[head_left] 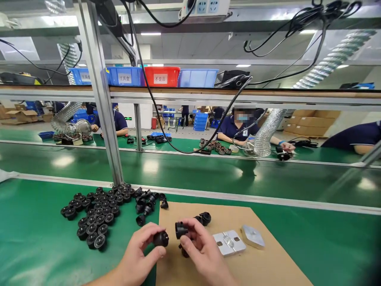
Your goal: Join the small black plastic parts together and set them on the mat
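Note:
Between thumb and fingers, my left hand (pixel 141 254) grips a round black plastic part (pixel 161 238) with small prongs facing right. Close beside it, my right hand (pixel 204 248) holds a black plastic sleeve (pixel 180 229), its open end toward the left part; the two are apart. Another black part (pixel 184 251) shows just under my right fingers; whether it is held or lies on the cardboard I cannot tell. Behind that hand, black assembled pieces (pixel 204 218) lie on the cardboard sheet (pixel 178 274). To the right sit a metal fixture block (pixel 229 242) and a second metal block (pixel 253 236).
Many round black parts (pixel 99 216) cover the green mat at left, with black sleeves (pixel 145 204) next to them. A metal post (pixel 102 95) rises behind. Past a rail runs a green conveyor (pixel 184 174). Cables (pixel 154 107) hang overhead. Co-workers (pixel 238 125) sit across the line.

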Demonstrator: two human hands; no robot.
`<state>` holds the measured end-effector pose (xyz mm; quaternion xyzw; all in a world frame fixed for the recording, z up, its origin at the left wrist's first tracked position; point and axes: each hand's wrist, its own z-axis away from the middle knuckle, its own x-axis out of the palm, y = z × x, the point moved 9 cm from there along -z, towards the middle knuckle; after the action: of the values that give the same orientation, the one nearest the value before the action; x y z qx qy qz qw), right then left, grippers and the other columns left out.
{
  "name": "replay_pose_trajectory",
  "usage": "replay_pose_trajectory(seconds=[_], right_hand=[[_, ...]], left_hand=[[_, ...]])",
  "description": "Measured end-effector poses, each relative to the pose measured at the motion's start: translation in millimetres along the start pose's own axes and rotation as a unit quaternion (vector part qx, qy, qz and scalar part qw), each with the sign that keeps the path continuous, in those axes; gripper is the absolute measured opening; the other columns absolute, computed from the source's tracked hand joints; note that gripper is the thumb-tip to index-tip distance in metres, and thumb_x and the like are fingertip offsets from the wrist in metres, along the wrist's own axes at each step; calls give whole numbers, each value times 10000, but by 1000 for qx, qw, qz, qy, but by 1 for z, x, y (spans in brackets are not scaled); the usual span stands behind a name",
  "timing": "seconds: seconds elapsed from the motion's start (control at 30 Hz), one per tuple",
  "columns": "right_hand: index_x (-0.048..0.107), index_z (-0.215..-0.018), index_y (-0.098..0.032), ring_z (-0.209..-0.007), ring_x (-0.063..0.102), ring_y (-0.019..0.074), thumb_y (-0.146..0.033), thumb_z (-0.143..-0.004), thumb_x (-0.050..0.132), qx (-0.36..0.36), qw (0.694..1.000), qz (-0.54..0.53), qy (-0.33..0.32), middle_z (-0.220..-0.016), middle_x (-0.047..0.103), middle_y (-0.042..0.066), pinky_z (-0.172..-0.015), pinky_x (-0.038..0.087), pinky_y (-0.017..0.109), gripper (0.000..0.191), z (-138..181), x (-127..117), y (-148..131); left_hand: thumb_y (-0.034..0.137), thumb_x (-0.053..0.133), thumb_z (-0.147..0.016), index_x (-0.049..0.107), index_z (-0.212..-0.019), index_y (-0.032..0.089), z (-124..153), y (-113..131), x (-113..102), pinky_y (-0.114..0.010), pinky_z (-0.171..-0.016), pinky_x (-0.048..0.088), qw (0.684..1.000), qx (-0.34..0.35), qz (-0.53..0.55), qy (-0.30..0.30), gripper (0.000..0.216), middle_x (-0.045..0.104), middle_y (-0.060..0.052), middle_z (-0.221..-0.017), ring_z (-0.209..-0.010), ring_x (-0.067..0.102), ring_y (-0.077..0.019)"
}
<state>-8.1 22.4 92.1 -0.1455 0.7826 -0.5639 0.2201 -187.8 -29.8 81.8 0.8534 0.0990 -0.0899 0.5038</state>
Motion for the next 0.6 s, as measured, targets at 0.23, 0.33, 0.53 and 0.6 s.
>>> replay_pose_trajectory(seconds=[0.23,0.33,0.53,0.6], right_hand=[[644,-1249,-224,-886,611,166,-425,-1003,608,-74,993,83,-30,-1117,645,98,-700,500,249,320,0,10,-9],[652,-1231,-241,-815,602,143,-295,-1001,595,-152,982,104,-47,-1069,633,79,-657,485,239,244,3,16,-27],[621,-1313,-272,-865,617,152,-172,-987,586,-224,960,153,-68,-1068,625,74,-712,522,259,342,6,21,-37],[620,-1321,-255,-878,629,153,-152,-986,580,-248,950,177,-68,-1093,632,86,-721,536,258,352,7,21,-40]], left_hand=[[301,697,-956,665,-1306,318,2,27,1,-245,-931,546,996,81,-27,-1,352,670,-53,-1135,-1047,644,-151],[324,686,-965,680,-1267,285,-1,26,6,-261,-931,539,998,56,-21,-24,304,674,-58,-1103,-1034,638,-158],[347,678,-971,684,-1260,262,-1,18,10,-278,-948,529,998,38,-25,-40,302,671,-71,-1111,-1044,629,-168],[348,680,-969,683,-1259,252,-1,15,10,-280,-952,525,998,37,-30,-43,305,670,-76,-1111,-1045,625,-170]])
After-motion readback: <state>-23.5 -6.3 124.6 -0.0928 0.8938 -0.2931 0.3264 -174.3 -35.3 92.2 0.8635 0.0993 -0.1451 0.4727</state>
